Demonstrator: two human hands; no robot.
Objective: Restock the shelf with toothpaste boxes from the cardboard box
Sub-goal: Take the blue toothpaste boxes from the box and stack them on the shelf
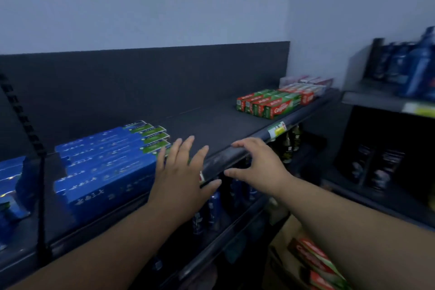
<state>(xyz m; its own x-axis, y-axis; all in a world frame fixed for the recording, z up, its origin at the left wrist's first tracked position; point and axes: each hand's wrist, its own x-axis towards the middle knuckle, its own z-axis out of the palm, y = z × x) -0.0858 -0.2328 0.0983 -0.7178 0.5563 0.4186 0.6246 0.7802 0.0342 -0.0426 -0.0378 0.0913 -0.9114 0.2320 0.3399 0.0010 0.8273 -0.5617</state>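
Two empty hands: left hand (182, 176) fingers straight beside blue toothpaste boxes (106, 162), right hand (256, 167) loosely curled over shelf (211, 125) edge; four green Colgate boxes (268, 102) well apart.

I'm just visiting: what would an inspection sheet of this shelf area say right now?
Surface: dark shelf, middle stretch bare.
Job's things: blue toothpaste boxes stacked left; green-red toothpaste boxes right; cardboard box below right, more boxes inside.
Clutter: dark bottles on the lower shelf.
Hands: left hand flat, fingers spread, at the blue boxes' end; right hand loosely curled at the shelf edge, holding nothing.
Cables: nothing seen.
Surroundings: pale wall; blue bottles on the neighbouring shelf.
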